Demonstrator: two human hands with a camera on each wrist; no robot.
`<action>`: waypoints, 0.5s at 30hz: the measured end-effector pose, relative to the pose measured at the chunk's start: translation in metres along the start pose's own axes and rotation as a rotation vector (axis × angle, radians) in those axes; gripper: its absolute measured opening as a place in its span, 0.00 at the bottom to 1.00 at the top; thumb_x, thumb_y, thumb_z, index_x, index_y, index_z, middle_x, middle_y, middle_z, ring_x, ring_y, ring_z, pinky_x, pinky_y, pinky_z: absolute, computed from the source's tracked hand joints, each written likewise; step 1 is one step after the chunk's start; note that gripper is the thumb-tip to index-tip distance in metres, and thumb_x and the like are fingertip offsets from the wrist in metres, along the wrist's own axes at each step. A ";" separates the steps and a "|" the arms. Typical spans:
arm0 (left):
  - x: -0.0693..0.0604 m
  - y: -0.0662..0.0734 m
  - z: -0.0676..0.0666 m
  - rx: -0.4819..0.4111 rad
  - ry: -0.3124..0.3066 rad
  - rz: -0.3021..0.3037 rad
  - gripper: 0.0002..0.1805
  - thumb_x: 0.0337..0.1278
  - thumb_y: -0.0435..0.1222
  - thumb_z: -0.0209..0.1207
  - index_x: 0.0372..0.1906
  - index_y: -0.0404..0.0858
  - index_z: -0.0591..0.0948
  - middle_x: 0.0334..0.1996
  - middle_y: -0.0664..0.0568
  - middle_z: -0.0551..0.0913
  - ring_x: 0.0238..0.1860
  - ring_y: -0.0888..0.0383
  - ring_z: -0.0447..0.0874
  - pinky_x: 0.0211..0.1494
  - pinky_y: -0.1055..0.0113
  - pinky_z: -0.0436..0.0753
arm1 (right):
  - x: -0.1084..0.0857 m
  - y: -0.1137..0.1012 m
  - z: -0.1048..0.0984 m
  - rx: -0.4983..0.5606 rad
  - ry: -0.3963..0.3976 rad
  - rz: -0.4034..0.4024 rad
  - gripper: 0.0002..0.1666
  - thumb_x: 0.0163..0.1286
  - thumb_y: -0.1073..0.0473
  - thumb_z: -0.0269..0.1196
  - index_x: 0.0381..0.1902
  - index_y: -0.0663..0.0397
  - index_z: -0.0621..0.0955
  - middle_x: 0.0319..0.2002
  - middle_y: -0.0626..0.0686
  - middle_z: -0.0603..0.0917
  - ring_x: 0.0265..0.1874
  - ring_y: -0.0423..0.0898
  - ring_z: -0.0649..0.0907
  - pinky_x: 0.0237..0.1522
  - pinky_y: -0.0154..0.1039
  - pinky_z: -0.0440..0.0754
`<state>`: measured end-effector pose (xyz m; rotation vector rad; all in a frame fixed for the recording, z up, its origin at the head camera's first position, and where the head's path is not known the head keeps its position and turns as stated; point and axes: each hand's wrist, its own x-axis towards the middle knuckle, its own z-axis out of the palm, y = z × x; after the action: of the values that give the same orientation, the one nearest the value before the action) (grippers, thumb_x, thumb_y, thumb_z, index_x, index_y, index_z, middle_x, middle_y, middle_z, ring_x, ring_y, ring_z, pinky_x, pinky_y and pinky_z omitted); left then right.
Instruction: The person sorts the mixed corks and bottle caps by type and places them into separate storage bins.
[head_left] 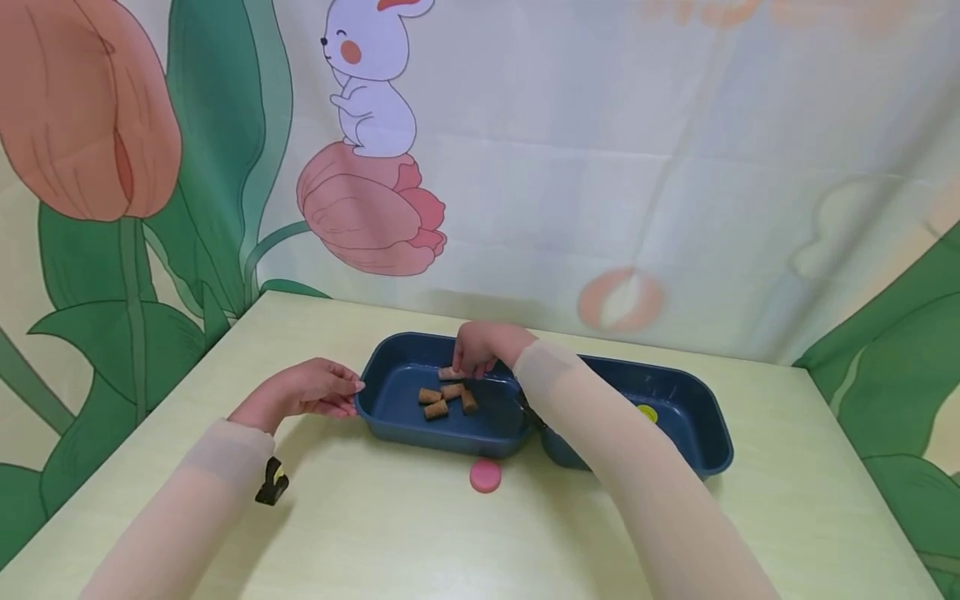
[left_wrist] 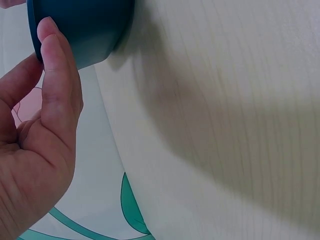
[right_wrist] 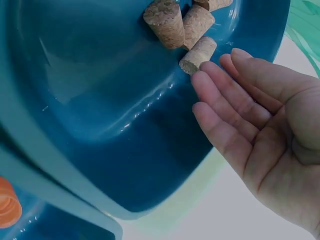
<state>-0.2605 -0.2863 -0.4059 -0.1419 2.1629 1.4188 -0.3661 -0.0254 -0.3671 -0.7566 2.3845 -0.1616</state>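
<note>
My left hand (head_left: 318, 387) pinches the left rim of a dark blue basin (head_left: 427, 433) between thumb and fingers; the left wrist view shows the fingers along its outer wall (left_wrist: 90, 30). Inside that basin lie several brown corks (head_left: 436, 410). My right hand (head_left: 480, 346) reaches in over the back wall side, fingertips by the farthest cork (head_left: 448, 374). In the right wrist view the fingers (right_wrist: 225, 117) are loosely extended, with fingertips at the end of one cork (right_wrist: 199, 54); the thumb is apart from it.
A second blue basin (head_left: 712, 417) adjoins on the right, partly covered by my right sleeve. It holds a yellow round piece (head_left: 648, 413) and an orange ring-like cap (right_wrist: 7, 202). A pink disc (head_left: 485, 475) lies on the table (head_left: 375, 533) before the basins. A printed curtain (head_left: 540, 192) hangs behind.
</note>
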 end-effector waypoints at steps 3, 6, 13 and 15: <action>0.000 -0.001 -0.001 0.000 0.002 0.000 0.14 0.78 0.36 0.52 0.54 0.27 0.75 0.26 0.55 0.86 0.28 0.65 0.87 0.38 0.74 0.88 | -0.002 -0.002 0.001 -0.035 0.011 -0.008 0.16 0.78 0.63 0.57 0.58 0.55 0.85 0.56 0.57 0.87 0.47 0.49 0.88 0.56 0.41 0.87; -0.001 -0.001 -0.001 -0.004 0.002 -0.001 0.14 0.78 0.36 0.53 0.54 0.27 0.75 0.26 0.55 0.86 0.28 0.65 0.87 0.38 0.74 0.88 | -0.007 -0.002 0.002 -0.060 0.015 -0.016 0.16 0.78 0.63 0.57 0.57 0.54 0.85 0.54 0.56 0.88 0.40 0.44 0.85 0.54 0.40 0.86; 0.001 -0.002 -0.001 -0.006 -0.006 0.004 0.13 0.78 0.35 0.52 0.53 0.27 0.75 0.26 0.55 0.86 0.28 0.66 0.86 0.37 0.75 0.88 | -0.023 0.003 -0.001 -0.068 0.027 -0.090 0.18 0.78 0.61 0.59 0.60 0.56 0.84 0.54 0.56 0.89 0.41 0.45 0.87 0.49 0.37 0.87; 0.001 -0.001 0.000 -0.010 -0.009 0.007 0.13 0.78 0.36 0.52 0.53 0.28 0.75 0.26 0.55 0.86 0.28 0.66 0.86 0.38 0.75 0.88 | -0.028 0.005 -0.003 -0.058 0.033 -0.116 0.18 0.78 0.61 0.58 0.62 0.57 0.83 0.55 0.56 0.88 0.45 0.47 0.88 0.49 0.36 0.87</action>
<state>-0.2609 -0.2870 -0.4072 -0.1310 2.1511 1.4315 -0.3525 -0.0061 -0.3512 -0.9264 2.3856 -0.1548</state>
